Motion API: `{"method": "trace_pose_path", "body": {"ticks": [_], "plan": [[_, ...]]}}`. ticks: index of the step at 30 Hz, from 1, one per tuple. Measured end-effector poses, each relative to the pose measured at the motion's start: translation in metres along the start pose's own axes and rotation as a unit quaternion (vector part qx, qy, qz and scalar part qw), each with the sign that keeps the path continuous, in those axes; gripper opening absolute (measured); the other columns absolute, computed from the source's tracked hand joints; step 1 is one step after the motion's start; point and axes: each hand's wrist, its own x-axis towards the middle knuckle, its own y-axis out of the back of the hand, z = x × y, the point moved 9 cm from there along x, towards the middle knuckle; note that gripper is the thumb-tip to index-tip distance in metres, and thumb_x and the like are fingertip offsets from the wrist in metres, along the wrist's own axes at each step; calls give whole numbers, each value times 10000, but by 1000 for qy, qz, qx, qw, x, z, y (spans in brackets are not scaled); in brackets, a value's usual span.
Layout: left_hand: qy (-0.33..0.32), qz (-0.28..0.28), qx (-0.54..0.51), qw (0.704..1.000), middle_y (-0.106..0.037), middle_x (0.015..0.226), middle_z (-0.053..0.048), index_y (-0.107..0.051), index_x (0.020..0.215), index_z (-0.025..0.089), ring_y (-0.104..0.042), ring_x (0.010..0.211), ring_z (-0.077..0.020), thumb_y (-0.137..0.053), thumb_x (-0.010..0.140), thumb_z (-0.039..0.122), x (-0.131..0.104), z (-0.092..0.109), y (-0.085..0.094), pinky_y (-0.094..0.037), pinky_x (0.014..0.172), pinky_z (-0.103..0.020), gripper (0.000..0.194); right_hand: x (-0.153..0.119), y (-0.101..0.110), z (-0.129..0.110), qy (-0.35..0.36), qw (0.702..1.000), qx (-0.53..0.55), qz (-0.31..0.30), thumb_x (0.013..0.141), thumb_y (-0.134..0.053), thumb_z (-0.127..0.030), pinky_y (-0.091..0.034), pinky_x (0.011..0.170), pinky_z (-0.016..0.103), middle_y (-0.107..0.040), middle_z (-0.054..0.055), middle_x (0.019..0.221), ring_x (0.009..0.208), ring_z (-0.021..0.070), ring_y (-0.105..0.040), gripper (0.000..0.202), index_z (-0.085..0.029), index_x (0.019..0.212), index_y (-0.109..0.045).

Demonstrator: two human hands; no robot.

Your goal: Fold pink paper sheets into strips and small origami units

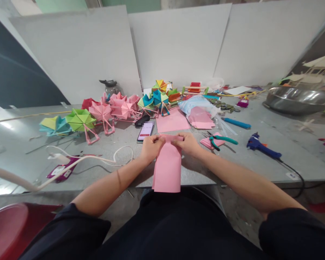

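Observation:
A folded strip of pink paper (168, 168) lies at the table's front edge, its near end hanging over toward my body. My left hand (152, 147) pinches its far end at the left corner. At the right corner, my right hand (187, 143) grips the same end between thumb and fingers. Just beyond my hands is a flat pink sheet (172, 121). A phone (145, 131) lies beside my left hand. To the right of my right hand, green-handled pliers (219, 140) rest on small pink paper pieces (206, 143).
Folded paper shapes (82, 120) line the back left. A power strip (62, 169) and white cable (92, 157) lie at left. Rightward are a blue glue gun (264, 146), a blue cutter (237, 123) and a metal bowl (298, 101). A red stool (11, 231) stands lower left.

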Motion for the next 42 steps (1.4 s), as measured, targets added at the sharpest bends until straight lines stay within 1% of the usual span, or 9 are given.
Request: {"method": "trace_pose_path", "body": {"ticks": [4, 9, 13, 18, 26, 32, 36, 39, 42], "plan": [[0, 2, -4, 1000, -580, 652, 8, -724, 702, 158, -447, 637, -134, -750, 841, 534, 1, -1, 0, -347, 587, -273, 401, 1, 1, 0, 5, 1000, 4, 8, 690, -761, -491, -396, 574, 302, -559, -10, 608, 603, 150, -462, 344, -239, 596, -546], [-7, 11, -4, 1000, -582, 663, 12, -749, 745, 153, -443, 626, -129, -742, 850, 517, 0, 2, 2, -339, 581, -272, 378, 4, 4, 2, 9, 999, 41, 22, 750, -717, -557, -416, 575, 303, -606, 9, 617, 604, 156, -502, 357, -213, 671, -662], [5, 28, 0, 1000, -518, 626, 32, -737, 731, 155, -408, 600, -120, -759, 842, 543, 2, 0, 8, -311, 563, -270, 404, 9, 8, 3, 3, 998, 64, 11, 722, -717, -577, -428, 544, 290, -573, -7, 559, 550, 142, -492, 380, -218, 638, -625], [16, 22, -27, 999, -564, 659, 15, -744, 759, 155, -441, 617, -128, -784, 824, 589, 6, -2, 10, -324, 558, -265, 440, 14, 19, 0, 3, 999, 50, 8, 690, -769, -541, -435, 528, 269, -585, -14, 573, 530, 127, -495, 361, -212, 651, -626], [24, 23, -55, 998, -555, 636, 27, -744, 769, 150, -422, 584, -111, -810, 811, 583, 9, -8, 8, -304, 535, -251, 439, 16, 20, -4, 66, 995, -68, 23, 868, -596, -689, -324, 543, 297, -485, -19, 549, 554, 144, -445, 536, -250, 581, -486], [42, 42, -66, 996, -629, 661, 7, -732, 762, 142, -515, 610, -132, -830, 793, 615, 10, -17, 9, -386, 568, -256, 484, 14, 12, 1, 69, 996, -57, 31, 889, -565, -640, -347, 596, 309, -488, -24, 600, 610, 169, -466, 459, -262, 640, -492], [71, -9, -110, 991, -720, 758, -37, -741, 836, 148, -623, 675, -178, -856, 746, 680, 7, -21, -5, -489, 631, -287, 552, 8, 19, -6, 98, 986, -93, 99, 913, -569, -529, -325, 621, 320, -485, -14, 621, 643, 179, -430, 390, -265, 646, -462], [79, -42, -148, 985, -770, 845, -63, -759, 953, 147, -683, 734, -203, -875, 749, 626, 2, -19, -16, -555, 698, -311, 534, 6, 24, -7, 105, 980, -109, 128, 938, -530, -468, -300, 609, 324, -444, -19, 603, 626, 174, -393, 377, -269, 640, -414], [79, -44, -156, 984, -786, 882, -72, -761, 1001, 149, -703, 752, -211, -858, 789, 525, -2, -20, -21, -572, 709, -315, 442, 6, 29, -7, 108, 976, -113, 150, 945, -513, -436, -291, 598, 323, -416, -29, 590, 610, 165, -371, 372, -269, 632, -400]]}}
